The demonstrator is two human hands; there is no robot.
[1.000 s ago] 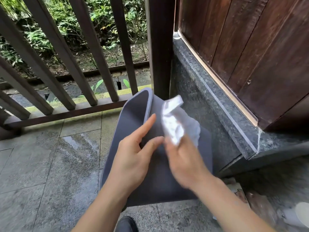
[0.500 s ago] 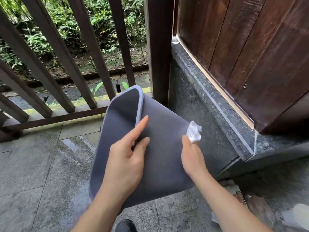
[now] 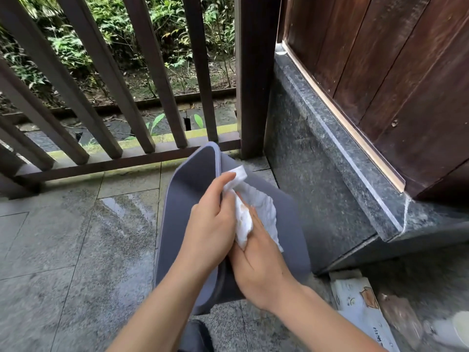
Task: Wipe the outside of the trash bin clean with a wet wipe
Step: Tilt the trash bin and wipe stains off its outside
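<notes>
A grey trash bin [image 3: 182,196] lies tilted on its side on the wet stone floor, its open mouth turned left and one outer wall facing up. Both of my hands meet over that wall. My left hand [image 3: 210,222] pinches the upper end of a crumpled white wet wipe [image 3: 256,207], which shows a brownish stain. My right hand [image 3: 258,262] lies under and against the wipe's lower part, fingers pointing up. The bin's lower end is hidden behind my hands and forearms.
A dark wooden railing [image 3: 106,102] runs behind the bin, with a post [image 3: 251,77] at its right. A dark granite ledge [image 3: 330,158] under a wooden wall [image 3: 385,72] stands at the right. A white packet [image 3: 360,308] and litter lie on the floor at lower right.
My right hand came back from the bin's right edge to the middle. My left hand left the bin wall and took hold of the wipe, which is now spread between both hands.
</notes>
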